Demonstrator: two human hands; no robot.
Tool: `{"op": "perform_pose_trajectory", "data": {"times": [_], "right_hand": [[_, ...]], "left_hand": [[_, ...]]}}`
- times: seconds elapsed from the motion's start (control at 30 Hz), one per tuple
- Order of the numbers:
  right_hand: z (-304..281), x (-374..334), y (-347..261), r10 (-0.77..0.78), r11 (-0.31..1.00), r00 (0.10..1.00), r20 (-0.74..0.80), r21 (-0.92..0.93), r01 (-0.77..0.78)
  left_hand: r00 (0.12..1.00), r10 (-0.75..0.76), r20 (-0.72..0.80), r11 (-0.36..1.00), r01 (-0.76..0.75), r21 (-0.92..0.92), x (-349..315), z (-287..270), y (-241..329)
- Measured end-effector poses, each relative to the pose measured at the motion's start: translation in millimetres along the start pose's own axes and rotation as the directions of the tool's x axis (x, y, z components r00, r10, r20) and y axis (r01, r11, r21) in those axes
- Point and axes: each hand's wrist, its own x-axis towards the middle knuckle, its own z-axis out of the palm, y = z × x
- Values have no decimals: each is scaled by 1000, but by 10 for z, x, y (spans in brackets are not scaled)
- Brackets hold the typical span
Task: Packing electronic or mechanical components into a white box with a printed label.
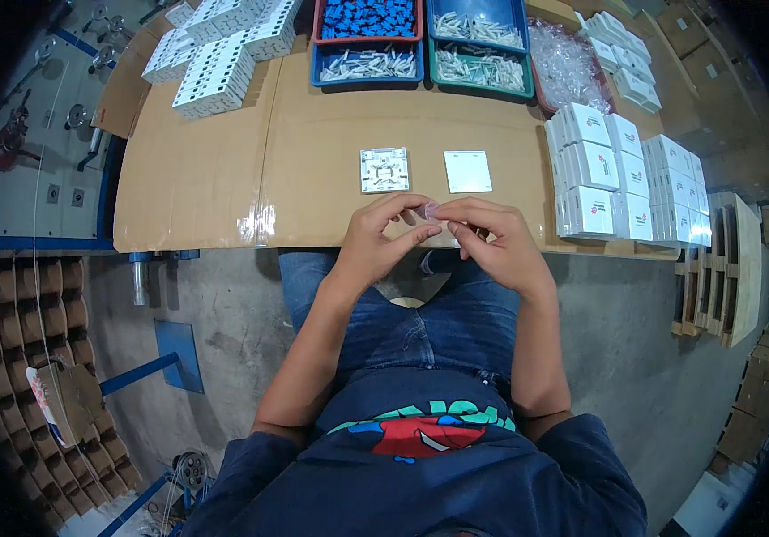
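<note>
Above the table's front edge, my left hand [381,234] and my right hand [497,238] meet with their fingertips close together. Between them is a small clear plastic piece [427,211], partly covered by the fingers; its exact kind is too small to make out. Both hands are closed in a pinch on it. Just beyond the left fingers lies a square white plastic housing [384,171] with its moulded inner side up. To its right, past my right hand, a flat white square cover plate [468,171] rests on the cardboard tabletop [313,134].
Bins of blue parts [368,20] and of small clear packets [368,64] line the back. A red bin [566,67] holds clear plastic bits. Stacked white boxes [592,170] stand at right, more white boxes [216,80] at back left. A wooden pallet [732,268] is beyond.
</note>
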Motion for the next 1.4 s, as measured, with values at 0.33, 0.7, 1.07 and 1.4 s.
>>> {"op": "perform_pose_trajectory", "data": {"times": [0.33,0.7,1.07,1.4], "right_hand": [[67,14,-20,-21,1000,999,25,8,21],[110,20,-42,-106,954,994,-35,-286,92],[96,54,-146,-154,970,971,-183,-217,113],[109,41,-109,-80,966,996,-32,-248,70]], "left_hand": [[983,144,-109,986,-134,97,-22,36,-117],[963,259,-76,917,-220,333,-18,14,-108],[995,-10,-99,997,1,-83,-93,132,-171],[995,66,-74,997,-69,-38,-100,101,-196]]}}
